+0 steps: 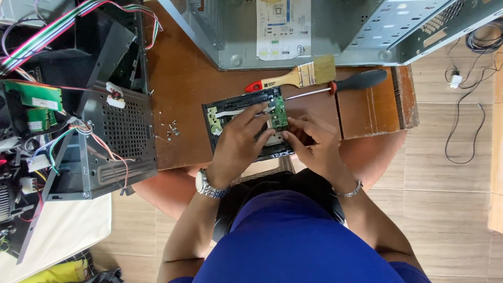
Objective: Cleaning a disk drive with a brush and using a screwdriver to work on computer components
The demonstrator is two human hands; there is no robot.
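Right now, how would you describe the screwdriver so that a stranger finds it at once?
Look at the brown wooden table, below the grey metal computer case. Beside the paintbrush lies the screwdriver. It alone has a black handle with a red collar and a thin metal shaft.

The desk [188, 89] is brown wood with a smooth, slightly glossy finish. On it, the drive [230, 107] has a matt black plastic frame and a green circuit board [279, 112]. The paintbrush [293, 77] has a pale wooden handle with a red plastic end and straw-coloured bristles. The screwdriver [335, 86] has a matt black grip. The computer case [314, 31] is dull grey sheet metal.
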